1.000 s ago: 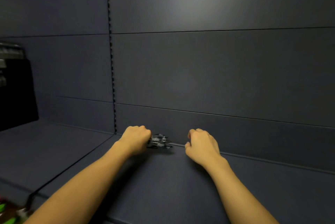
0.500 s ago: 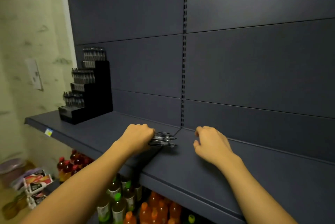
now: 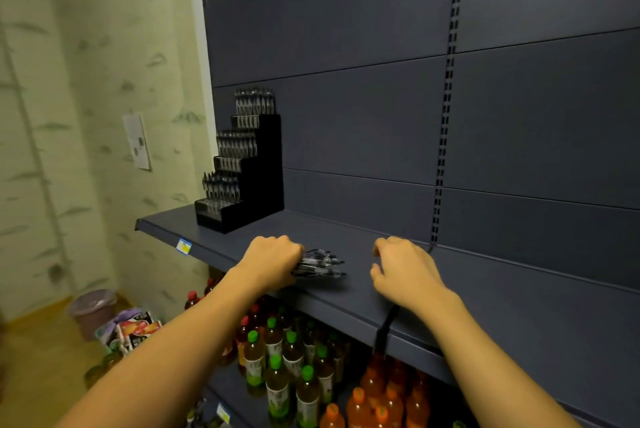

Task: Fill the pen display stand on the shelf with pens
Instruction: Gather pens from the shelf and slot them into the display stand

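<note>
The left hand [image 3: 273,263] is curled round a bundle of pens [image 3: 320,265] whose tips stick out to its right, resting low over the dark shelf [image 3: 346,237]. The right hand [image 3: 403,271] rests on the shelf just right of the pens with its fingers loosely curled and nothing in them. The black stepped pen display stand [image 3: 247,178], its tiers mostly stocked with pens, stands at the shelf's left end against the back panel, well apart from both hands.
</note>
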{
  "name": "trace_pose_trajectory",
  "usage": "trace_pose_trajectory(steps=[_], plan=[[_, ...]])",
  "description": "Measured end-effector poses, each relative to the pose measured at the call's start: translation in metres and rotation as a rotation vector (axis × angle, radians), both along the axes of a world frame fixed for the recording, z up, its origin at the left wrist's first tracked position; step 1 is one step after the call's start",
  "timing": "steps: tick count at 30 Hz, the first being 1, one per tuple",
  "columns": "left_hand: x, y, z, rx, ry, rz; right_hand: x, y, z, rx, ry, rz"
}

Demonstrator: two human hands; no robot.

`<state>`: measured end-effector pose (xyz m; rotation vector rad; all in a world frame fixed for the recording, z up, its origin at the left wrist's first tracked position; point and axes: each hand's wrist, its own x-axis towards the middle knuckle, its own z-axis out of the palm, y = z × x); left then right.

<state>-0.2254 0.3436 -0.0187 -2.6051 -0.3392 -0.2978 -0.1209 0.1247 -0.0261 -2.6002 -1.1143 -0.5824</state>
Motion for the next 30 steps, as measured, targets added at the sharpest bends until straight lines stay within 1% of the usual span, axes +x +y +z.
trace_pose_trajectory(steps=[8,14,20,30], plan=[[0.015,0.078,-0.001,0.023,0.001,0.005,0.017,0.079,0.004,-0.024,-0.023,0.022],[0.021,0.135,0.006,-0.008,0.012,0.002,0.031,0.153,0.007,-0.016,0.0,0.067],[0.02,0.19,0.01,-0.036,-0.002,0.018,0.037,0.212,0.018,-0.006,-0.02,0.12],[0.005,0.281,0.012,-0.071,-0.012,-0.009,0.021,0.294,0.023,-0.002,-0.021,0.11]])
